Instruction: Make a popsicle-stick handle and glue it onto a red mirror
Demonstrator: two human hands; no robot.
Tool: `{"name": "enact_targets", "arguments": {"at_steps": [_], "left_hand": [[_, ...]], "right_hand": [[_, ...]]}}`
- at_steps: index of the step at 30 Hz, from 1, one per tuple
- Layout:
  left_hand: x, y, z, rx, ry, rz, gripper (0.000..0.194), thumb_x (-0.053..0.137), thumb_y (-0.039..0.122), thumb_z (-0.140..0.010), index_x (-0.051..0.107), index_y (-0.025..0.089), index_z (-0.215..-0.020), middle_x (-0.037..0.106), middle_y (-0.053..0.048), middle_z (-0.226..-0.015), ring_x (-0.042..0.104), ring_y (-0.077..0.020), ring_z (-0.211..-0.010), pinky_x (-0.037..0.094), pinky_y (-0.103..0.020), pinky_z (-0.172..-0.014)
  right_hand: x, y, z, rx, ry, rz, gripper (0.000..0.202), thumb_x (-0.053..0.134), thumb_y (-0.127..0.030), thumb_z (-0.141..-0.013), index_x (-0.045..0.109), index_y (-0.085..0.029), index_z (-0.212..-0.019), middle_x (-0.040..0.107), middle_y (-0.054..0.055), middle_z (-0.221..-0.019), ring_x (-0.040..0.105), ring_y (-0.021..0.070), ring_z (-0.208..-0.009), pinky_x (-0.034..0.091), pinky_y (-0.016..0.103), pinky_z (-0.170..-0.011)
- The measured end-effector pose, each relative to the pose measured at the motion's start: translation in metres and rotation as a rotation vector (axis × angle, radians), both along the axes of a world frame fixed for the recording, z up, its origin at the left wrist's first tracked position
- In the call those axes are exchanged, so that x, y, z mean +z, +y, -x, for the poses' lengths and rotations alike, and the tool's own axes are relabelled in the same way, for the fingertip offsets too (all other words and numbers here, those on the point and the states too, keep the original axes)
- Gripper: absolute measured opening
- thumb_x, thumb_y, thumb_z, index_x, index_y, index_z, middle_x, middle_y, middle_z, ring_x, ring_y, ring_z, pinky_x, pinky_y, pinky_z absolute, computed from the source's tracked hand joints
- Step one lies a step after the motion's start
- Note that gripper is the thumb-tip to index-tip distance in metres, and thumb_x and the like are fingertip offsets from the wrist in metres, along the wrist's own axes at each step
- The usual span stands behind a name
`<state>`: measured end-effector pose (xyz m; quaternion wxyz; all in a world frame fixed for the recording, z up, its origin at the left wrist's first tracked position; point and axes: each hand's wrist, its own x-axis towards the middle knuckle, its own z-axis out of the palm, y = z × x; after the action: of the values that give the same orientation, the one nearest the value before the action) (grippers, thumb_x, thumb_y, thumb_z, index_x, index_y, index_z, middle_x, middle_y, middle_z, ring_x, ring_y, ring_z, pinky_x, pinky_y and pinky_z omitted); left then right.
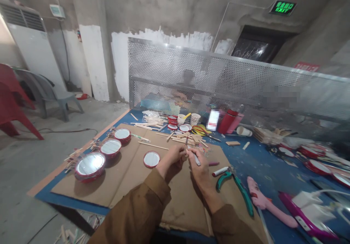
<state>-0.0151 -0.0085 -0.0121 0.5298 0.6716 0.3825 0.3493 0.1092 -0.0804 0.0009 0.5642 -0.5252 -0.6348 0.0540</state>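
Close together over the cardboard sheet (133,180), my two hands meet at the fingertips. My left hand (173,160) is closed in a pinch; what it holds is too small to make out. In my right hand (201,171), also closed, is a slim white pen-like tool (197,159), slanting between thumb and fingers. A small round red-rimmed drum (151,159) with a pale face lies left of my left hand. To the right of my right hand are a white marker with a red end (220,171), a purple pen (213,163) and teal-handled pliers (237,185).
Three larger red-rimmed drums (90,165) with wooden sticks line the left edge. Loose wooden sticks (188,138), paper cups (195,119), scissors (203,131) and a red bottle (228,121) stand or lie beyond. A pink glue gun (266,202) and purple power strip (307,216) lie right. A perforated metal screen (164,65) rises behind.
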Motion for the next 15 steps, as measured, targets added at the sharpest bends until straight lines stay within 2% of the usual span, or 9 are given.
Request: {"name": "enact_targets", "arguments": {"at_steps": [4, 8, 15], "left_hand": [[0.006, -0.002, 0.001, 0.009, 0.071, -0.004, 0.016, 0.054, 0.025, -0.081, 0.062, 0.014, -0.073, 0.049, 0.002, -0.057, 0.043, -0.0095, -0.049, 0.032, -0.021, -0.047], [0.012, -0.004, 0.003, 0.012, 0.046, -0.028, 0.012, 0.057, 0.021, -0.078, 0.061, 0.014, -0.069, 0.05, 0.002, -0.057, 0.043, -0.009, -0.052, 0.032, -0.02, -0.049], [0.005, -0.003, -0.001, 0.02, -0.001, 0.039, 0.012, 0.058, 0.024, -0.079, 0.062, 0.013, -0.076, 0.049, 0.003, -0.056, 0.041, -0.0074, -0.048, 0.031, -0.018, -0.046]], "right_hand": [[0.0, 0.0, 0.002, 0.031, 0.005, -0.013, 0.027, 0.055, -0.042, -0.092, 0.071, -0.021, -0.09, 0.076, 0.008, -0.091, 0.068, 0.0236, -0.085, 0.055, 0.038, -0.083], [0.001, 0.001, 0.003, 0.054, 0.01, -0.017, 0.026, 0.055, -0.041, -0.091, 0.072, -0.021, -0.091, 0.076, 0.009, -0.092, 0.068, 0.0237, -0.086, 0.056, 0.039, -0.083], [0.003, 0.001, 0.003, 0.059, -0.004, 0.002, 0.025, 0.055, -0.04, -0.09, 0.072, -0.022, -0.091, 0.077, 0.009, -0.093, 0.069, 0.0242, -0.085, 0.056, 0.039, -0.083]]}}
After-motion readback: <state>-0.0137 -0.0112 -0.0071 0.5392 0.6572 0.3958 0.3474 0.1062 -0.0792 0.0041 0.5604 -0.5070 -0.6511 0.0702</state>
